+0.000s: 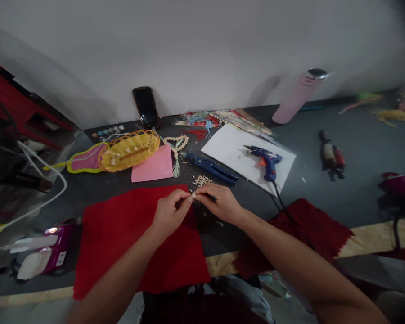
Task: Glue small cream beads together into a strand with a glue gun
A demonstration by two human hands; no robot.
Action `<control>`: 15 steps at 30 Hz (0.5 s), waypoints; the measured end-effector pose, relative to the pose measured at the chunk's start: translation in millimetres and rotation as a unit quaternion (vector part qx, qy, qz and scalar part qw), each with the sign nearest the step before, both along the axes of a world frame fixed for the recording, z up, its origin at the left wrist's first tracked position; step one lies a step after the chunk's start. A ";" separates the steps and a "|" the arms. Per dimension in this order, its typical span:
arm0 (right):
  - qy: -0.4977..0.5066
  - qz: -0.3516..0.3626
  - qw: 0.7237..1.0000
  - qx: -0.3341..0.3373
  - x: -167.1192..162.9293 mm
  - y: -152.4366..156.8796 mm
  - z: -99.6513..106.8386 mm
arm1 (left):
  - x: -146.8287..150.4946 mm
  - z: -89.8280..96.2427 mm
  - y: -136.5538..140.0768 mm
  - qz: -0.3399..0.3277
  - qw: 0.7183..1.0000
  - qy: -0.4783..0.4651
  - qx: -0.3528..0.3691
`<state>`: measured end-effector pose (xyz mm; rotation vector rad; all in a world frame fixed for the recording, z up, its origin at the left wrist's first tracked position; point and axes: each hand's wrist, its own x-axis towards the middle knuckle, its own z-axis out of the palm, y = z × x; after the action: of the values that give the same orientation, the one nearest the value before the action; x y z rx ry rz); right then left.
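Two bare hands meet above a dark worktop (256,209), working at a small pale piece (193,195). The left hand (170,212), over the right-hand edge of a red cloth (121,238), pinches the piece between thumb and forefinger, the remaining fingers curled. The right hand (221,203) grips it from the opposite side with its fingertips; the piece is too small for its exact shape to be read. Just beyond the fingertips lies a loose heap of similar pale bits (202,181), and behind this, set obliquely, blue-handled pliers (212,168). To the right, a blue hot-glue gun (266,159) rests on a white sheet (222,139), its cord running toward a crumpled dark red cloth (308,222). To the left, a yellow wicker basket (148,140) containing several small pale pieces partly overlaps a pink sheet (153,168); near that sheet's upper right corner lies a beaded loop (185,143) with a pale green tassel (176,168). At the rear, a smartphone (146,108) leans against the wall, and a pink bottle (297,98) stands well to its right.
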<state>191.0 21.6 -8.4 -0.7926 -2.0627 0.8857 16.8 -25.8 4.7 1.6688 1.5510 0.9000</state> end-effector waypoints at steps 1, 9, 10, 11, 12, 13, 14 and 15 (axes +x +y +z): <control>-0.001 0.001 1.000 -0.001 0.0 -0.1 0.4 | 0.1 -0.1 -0.2 0.000 1.000 0.001 -0.002; -0.045 -0.024 0.998 0.031 1.3 3.6 -2.6 | -3.0 -2.4 5.5 0.025 0.997 -0.062 -0.031; -0.057 -0.033 0.997 0.040 1.8 4.9 -4.6 | -3.6 -2.7 7.0 0.028 0.996 -0.076 -0.038; -0.070 -0.041 0.995 0.050 2.4 6.3 -6.6 | -4.1 -3.1 8.4 0.031 0.994 -0.090 -0.045; -0.082 -0.048 0.994 0.057 3.2 7.7 -8.7 | -4.7 -3.5 9.8 0.033 0.993 -0.104 -0.051; -0.092 -0.055 0.992 0.064 4.3 9.3 -10.5 | -5.3 -4.0 11.1 0.035 0.991 -0.119 -0.058; -0.101 -0.061 0.991 0.069 5.8 11.0 -12.0 | -5.9 -4.6 12.3 0.037 0.988 -0.134 -0.065; -0.108 -0.066 0.989 0.073 7.8 12.8 -13.0 | -6.5 -5.3 13.4 0.040 0.985 -0.150 -0.072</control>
<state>198.7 34.4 -21.4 -0.9673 -2.2040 0.5891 10.4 -12.4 -0.6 1.3105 1.4451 1.0045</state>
